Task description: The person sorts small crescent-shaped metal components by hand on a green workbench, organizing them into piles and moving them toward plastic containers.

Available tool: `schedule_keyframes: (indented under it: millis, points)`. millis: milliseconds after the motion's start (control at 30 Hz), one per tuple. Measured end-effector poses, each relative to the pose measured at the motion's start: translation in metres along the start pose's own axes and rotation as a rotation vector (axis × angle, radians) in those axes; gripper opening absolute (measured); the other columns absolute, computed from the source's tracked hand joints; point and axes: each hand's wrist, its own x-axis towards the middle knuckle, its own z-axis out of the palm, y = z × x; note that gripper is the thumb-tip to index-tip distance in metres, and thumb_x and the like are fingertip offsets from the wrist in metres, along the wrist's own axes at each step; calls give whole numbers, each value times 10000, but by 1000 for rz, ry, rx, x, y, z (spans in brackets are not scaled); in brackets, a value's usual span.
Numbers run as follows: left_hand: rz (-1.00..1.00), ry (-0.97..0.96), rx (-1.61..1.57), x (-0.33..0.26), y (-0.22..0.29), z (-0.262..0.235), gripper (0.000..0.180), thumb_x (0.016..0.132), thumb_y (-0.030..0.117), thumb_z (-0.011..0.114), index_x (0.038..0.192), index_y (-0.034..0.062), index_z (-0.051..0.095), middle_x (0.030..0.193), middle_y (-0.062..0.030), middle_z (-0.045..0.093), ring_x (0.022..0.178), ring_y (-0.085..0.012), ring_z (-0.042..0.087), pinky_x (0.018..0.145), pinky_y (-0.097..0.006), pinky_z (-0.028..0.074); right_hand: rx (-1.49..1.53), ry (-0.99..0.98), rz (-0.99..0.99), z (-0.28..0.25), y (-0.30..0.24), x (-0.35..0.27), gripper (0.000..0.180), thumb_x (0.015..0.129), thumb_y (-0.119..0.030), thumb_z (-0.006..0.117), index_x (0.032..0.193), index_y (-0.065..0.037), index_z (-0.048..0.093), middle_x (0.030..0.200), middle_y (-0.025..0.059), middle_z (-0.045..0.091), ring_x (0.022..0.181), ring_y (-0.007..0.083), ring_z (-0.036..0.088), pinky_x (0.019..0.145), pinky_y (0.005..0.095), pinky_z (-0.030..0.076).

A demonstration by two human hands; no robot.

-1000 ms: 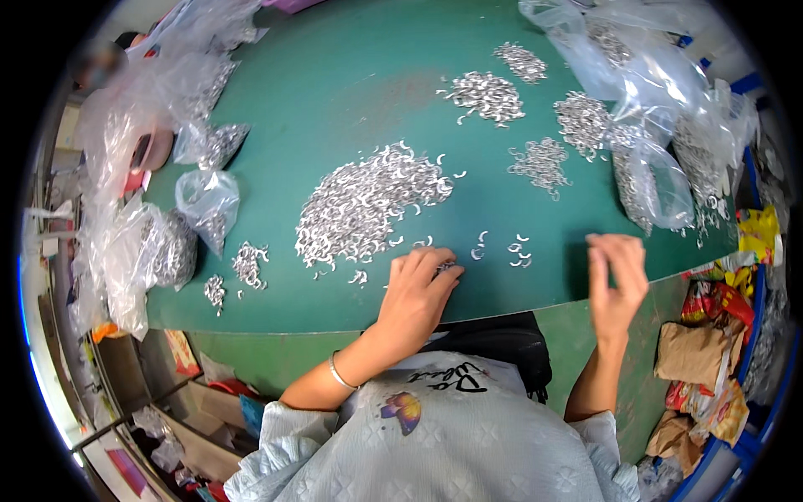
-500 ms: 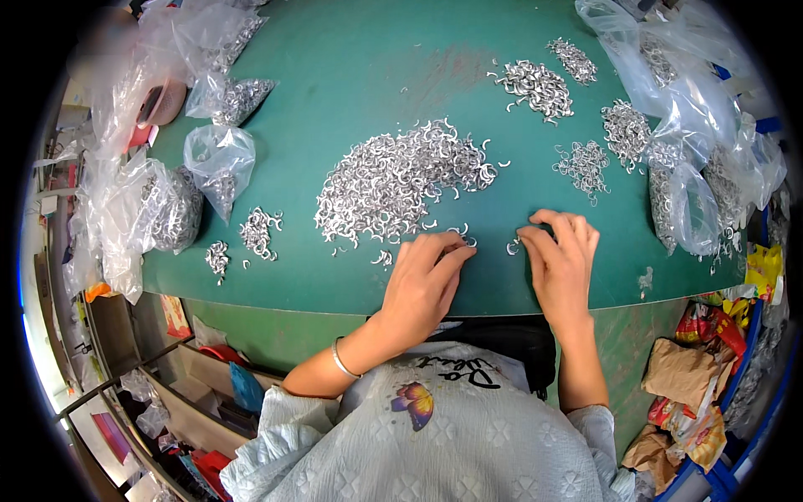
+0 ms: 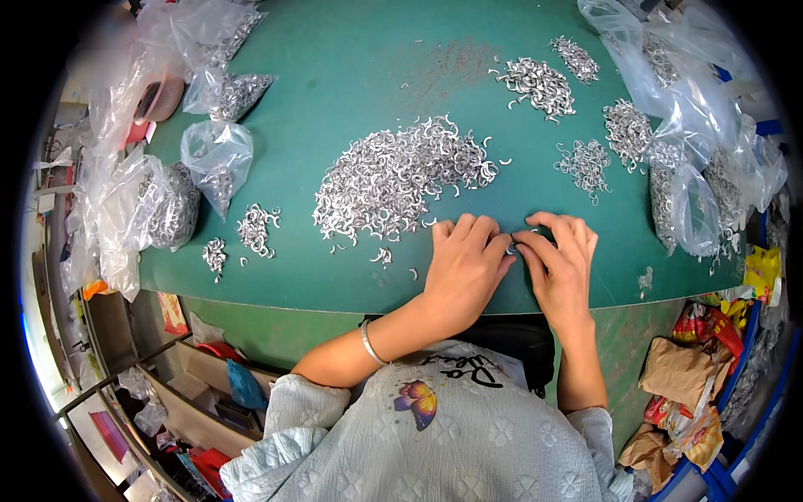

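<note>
My left hand point(image 3: 468, 263) and my right hand point(image 3: 562, 263) meet fingertip to fingertip near the table's front edge. Between their pinched fingers shows a small curved metal piece point(image 3: 511, 248), partly hidden by the fingers. Just beyond my left hand spreads a big heap of silvery, crescent-shaped metal pieces point(image 3: 393, 180). A few loose pieces point(image 3: 382, 256) lie at the heap's near side, left of my left hand.
Smaller piles point(image 3: 539, 86) of similar pieces sit at the right and a small pile point(image 3: 258, 230) at the left on the green table point(image 3: 351, 280). Clear plastic bags of pieces point(image 3: 171, 209) line the left side; more bags point(image 3: 690, 201) crowd the right edge.
My left hand has moved right to meet my right hand, leaving the spot at the heap's near edge. My right hand has stayed almost in place.
</note>
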Motion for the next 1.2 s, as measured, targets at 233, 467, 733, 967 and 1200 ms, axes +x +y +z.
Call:
schedule_keyframes:
  millis: [233, 467, 733, 967, 1200]
  points:
    - [2, 7, -8, -4, -3, -4, 241, 756, 79, 748, 973, 76, 645, 933, -42, 554, 856, -227, 518, 767, -379, 334, 47, 51, 6, 2, 3, 0, 118, 755, -42, 722, 858, -55, 667, 991, 31, 627, 936, 234, 551, 856, 370, 356]
    - [-25, 26, -56, -4, 1, -11, 248, 778, 41, 714, 1011, 76, 638, 944, -43, 566, 866, -227, 527, 781, -372, 342, 307, 104, 173, -15, 3, 0, 101, 785, 21, 693, 870, -25, 662, 845, 79, 666, 806, 253, 596, 751, 336, 415]
    - [-17, 25, -65, -6, -3, -17, 238, 791, 43, 708, 1016, 75, 638, 957, -43, 571, 875, -226, 533, 788, -376, 344, 241, -18, 170, -38, 9, 1, 152, 761, 32, 710, 899, -24, 684, 878, 88, 674, 824, 256, 592, 752, 346, 432]
    - [-24, 26, -81, -12, -6, -23, 256, 794, 47, 710, 1035, 75, 630, 980, -50, 569, 878, -230, 540, 777, -377, 346, 366, -203, 140, -49, 1, 12, 141, 740, 61, 716, 870, 14, 690, 836, 113, 670, 772, 249, 611, 743, 330, 470]
    - [-44, 56, -93, -14, -11, -31, 272, 779, 50, 728, 1033, 80, 635, 985, -53, 571, 876, -230, 539, 763, -372, 344, 537, -335, 344, -59, 16, 52, 112, 841, 12, 680, 940, -21, 722, 806, 44, 667, 671, 91, 521, 613, 255, 426]
